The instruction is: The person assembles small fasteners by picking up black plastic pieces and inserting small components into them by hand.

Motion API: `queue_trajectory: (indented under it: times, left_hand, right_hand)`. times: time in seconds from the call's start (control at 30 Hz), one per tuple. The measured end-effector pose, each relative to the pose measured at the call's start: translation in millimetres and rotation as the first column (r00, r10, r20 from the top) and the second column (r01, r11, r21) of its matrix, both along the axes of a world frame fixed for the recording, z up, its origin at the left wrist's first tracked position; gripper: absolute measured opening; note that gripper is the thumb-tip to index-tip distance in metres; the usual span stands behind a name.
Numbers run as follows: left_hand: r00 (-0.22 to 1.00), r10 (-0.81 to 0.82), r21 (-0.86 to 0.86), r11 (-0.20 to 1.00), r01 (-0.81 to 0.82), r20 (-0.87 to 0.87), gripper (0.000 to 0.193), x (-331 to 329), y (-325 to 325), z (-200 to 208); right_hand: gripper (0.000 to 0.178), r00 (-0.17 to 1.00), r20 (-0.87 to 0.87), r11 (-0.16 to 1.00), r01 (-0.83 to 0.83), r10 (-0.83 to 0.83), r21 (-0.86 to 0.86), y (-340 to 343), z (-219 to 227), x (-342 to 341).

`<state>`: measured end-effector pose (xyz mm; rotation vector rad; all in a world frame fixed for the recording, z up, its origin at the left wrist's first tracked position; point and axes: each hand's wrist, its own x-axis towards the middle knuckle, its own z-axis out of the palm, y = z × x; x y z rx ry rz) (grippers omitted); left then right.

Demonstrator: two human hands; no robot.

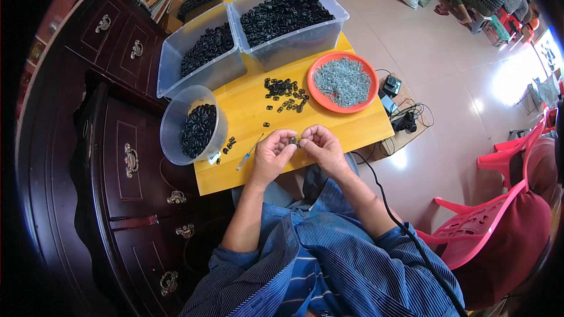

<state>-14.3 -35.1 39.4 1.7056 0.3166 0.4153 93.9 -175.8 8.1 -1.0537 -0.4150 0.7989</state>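
Over the near edge of the yellow table, my left hand (274, 156) pinches a small black plastic piece (292, 140) between thumb and fingertips. My right hand (322, 150) meets it from the other side, its thumb and fingers pressed together; what they hold is too small to make out. A thin screwdriver-like tool (249, 154) with a pale handle lies just left of my left hand. Beyond my hands is a loose spread of black pieces (284, 89). To its right, an orange-red plate (312, 92) holds a heap of small silvery metal parts (342, 82).
A round clear tub (170, 132) of black pieces stands at the table's left edge. Two clear bins (294, 51) of such pieces stand behind. Dark wooden drawers (126, 158) border the left. Pink chairs (482, 223) stand at right, a black cable (385, 194) beside my right arm.
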Motion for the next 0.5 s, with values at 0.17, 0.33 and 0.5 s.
queue_trajectory:
  times: [0.17, 0.33, 0.5]
  left_hand:
    - [1.000, -0.017, 0.004, 1.000, 0.017, -0.008, 0.026, -1.4, -0.7, 0.1]
    - [0.999, -0.035, -0.038, 0.999, 0.035, -0.010, 0.028, -1.0, -2.9, -0.1]
    - [0.997, -0.069, -0.040, 0.997, 0.068, -0.031, 0.029, -0.9, 3.3, -0.3]
  right_hand:
    - [0.010, 1.000, -0.009, 1.000, -0.004, 0.004, 0.004, -0.5, -1.3, -0.2]
    - [0.010, 1.000, -0.018, 1.000, -0.014, 0.014, -0.006, -1.7, -3.3, 0.2]
    - [0.011, 0.999, -0.040, 1.000, -0.004, 0.004, -0.004, -2.2, -2.8, -1.2]
